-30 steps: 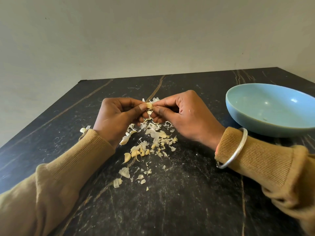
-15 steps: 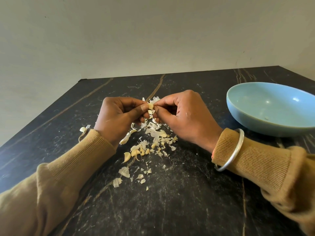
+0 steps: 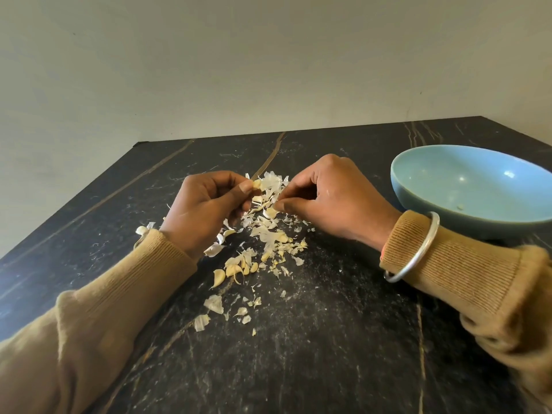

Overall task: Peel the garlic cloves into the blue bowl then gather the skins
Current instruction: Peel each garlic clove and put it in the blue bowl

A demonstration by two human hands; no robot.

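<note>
My left hand (image 3: pixel 206 209) pinches a small garlic clove (image 3: pixel 257 184) between thumb and fingers, above the table. My right hand (image 3: pixel 331 195) sits a little apart to the right, its thumb and forefinger pinched together on a thin strip of garlic skin (image 3: pixel 263 206). Below both hands lies a scatter of papery skins (image 3: pixel 268 237) mixed with several unpeeled cloves (image 3: pixel 239 268). The blue bowl (image 3: pixel 448 210) stands at the right; a tiny pale bit (image 3: pixel 461 207) lies inside it.
The dark marbled table (image 3: pixel 328 339) meets a plain wall at its far edge. More skin flakes (image 3: pixel 213 304) lie toward me, and one piece (image 3: pixel 142 230) sits beside my left cuff. A metal bangle (image 3: pixel 418 249) rings my right wrist.
My hands have drawn apart: the right hand moved away from the clove to the right and slightly down. The left hand still pinches the clove.
</note>
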